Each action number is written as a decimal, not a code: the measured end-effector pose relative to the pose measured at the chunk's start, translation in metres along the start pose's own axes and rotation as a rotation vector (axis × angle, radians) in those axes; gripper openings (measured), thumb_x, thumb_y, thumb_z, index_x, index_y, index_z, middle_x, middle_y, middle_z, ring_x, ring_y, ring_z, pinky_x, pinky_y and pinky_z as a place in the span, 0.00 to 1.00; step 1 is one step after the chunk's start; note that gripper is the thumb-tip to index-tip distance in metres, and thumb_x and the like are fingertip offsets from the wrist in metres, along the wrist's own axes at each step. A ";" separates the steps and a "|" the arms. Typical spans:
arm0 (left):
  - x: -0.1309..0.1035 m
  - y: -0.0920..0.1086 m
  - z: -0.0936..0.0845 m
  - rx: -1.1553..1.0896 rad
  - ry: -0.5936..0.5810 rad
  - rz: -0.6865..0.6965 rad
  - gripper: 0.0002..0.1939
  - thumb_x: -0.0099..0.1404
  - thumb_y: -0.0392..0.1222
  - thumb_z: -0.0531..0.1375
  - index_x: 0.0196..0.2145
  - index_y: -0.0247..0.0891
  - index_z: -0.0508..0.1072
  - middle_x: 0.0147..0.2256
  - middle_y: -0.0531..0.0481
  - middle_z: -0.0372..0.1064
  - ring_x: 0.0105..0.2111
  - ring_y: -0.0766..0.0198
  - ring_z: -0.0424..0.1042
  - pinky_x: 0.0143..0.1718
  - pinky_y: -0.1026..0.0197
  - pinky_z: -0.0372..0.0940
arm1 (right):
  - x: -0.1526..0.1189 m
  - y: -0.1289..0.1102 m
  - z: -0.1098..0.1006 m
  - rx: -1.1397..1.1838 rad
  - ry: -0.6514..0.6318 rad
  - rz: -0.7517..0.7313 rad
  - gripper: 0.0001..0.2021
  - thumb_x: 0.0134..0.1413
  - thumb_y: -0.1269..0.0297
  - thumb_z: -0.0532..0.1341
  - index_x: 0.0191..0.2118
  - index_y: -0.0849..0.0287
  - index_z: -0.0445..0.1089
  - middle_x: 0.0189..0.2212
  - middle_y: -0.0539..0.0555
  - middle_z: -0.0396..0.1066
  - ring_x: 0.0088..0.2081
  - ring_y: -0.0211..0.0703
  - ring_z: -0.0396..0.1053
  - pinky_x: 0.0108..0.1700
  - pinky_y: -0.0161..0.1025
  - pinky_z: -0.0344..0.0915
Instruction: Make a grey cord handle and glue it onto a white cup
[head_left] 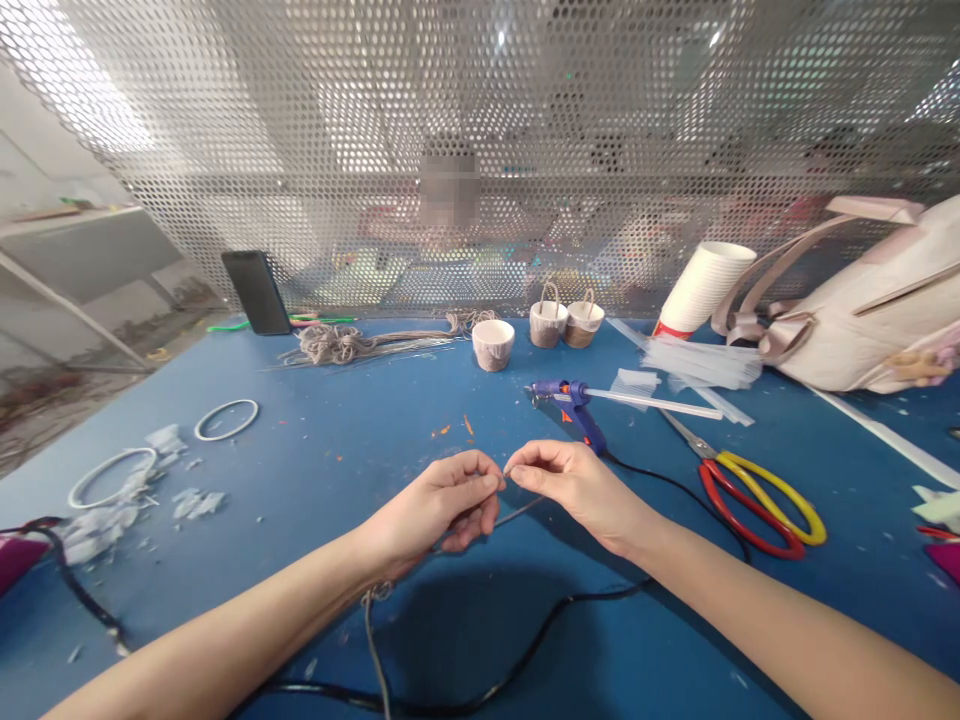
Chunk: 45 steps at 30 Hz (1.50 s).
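Note:
Over the middle of the blue table, my left hand (442, 500) and my right hand (574, 487) meet at the fingertips. Both pinch a thin grey-brown cord (519, 511), part of which slants below the fingers. More cord (373, 640) hangs under my left wrist. Beyond my right hand lies a blue glue gun (576, 400) with a long clear stick in its back. A small white cup (493, 345) with a brown-wrapped base stands farther back, and two similar cups with cord handles (549, 322) are to its right.
Scissors (739, 480) with red and yellow handles lie right. Stacked paper cups (705, 285) and a pale bag (877, 300) stand behind. A phone (257, 293), bundled cord (337, 343) and white rings (226, 420) are left. A black cable (555, 615) crosses the front.

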<state>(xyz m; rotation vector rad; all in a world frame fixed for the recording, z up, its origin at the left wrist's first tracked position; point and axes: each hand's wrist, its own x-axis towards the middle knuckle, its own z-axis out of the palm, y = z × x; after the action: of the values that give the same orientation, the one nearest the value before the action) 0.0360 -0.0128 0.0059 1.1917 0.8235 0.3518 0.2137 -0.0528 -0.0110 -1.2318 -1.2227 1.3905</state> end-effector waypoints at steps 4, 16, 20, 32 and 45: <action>0.000 0.001 0.000 -0.013 0.028 0.022 0.14 0.57 0.50 0.61 0.28 0.35 0.64 0.21 0.57 0.59 0.17 0.77 0.51 0.17 0.70 0.44 | -0.001 -0.001 0.001 0.017 0.007 0.007 0.06 0.47 0.61 0.64 0.29 0.58 0.74 0.27 0.48 0.71 0.32 0.39 0.65 0.40 0.38 0.60; -0.006 0.006 0.005 0.239 0.167 0.146 0.09 0.56 0.43 0.58 0.33 0.38 0.63 0.14 0.62 0.56 0.15 0.73 0.50 0.17 0.69 0.44 | -0.004 -0.003 0.007 -0.005 0.009 0.027 0.06 0.48 0.62 0.63 0.29 0.58 0.75 0.27 0.49 0.71 0.31 0.39 0.64 0.39 0.38 0.60; -0.007 0.007 0.004 0.290 0.157 0.172 0.11 0.59 0.48 0.57 0.33 0.37 0.66 0.14 0.61 0.56 0.15 0.73 0.50 0.18 0.68 0.45 | -0.005 -0.006 0.008 0.075 0.009 0.073 0.07 0.46 0.61 0.64 0.28 0.59 0.75 0.26 0.49 0.71 0.31 0.38 0.64 0.40 0.39 0.59; -0.005 0.006 0.002 0.248 0.174 0.144 0.09 0.59 0.45 0.55 0.30 0.36 0.66 0.20 0.59 0.56 0.18 0.73 0.50 0.19 0.68 0.46 | -0.005 0.001 0.009 0.111 0.037 0.089 0.08 0.46 0.60 0.65 0.30 0.59 0.76 0.25 0.48 0.69 0.28 0.35 0.60 0.36 0.36 0.57; -0.002 0.001 0.004 0.236 0.260 0.250 0.11 0.58 0.47 0.59 0.31 0.37 0.63 0.14 0.63 0.51 0.15 0.74 0.46 0.17 0.69 0.41 | -0.009 0.006 0.015 -0.057 -0.003 0.055 0.09 0.51 0.59 0.61 0.29 0.59 0.73 0.23 0.48 0.67 0.27 0.36 0.62 0.33 0.35 0.60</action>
<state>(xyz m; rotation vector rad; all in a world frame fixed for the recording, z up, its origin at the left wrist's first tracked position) 0.0379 -0.0165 0.0077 1.4953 0.9612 0.6375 0.1993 -0.0639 -0.0154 -1.3120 -1.2460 1.4061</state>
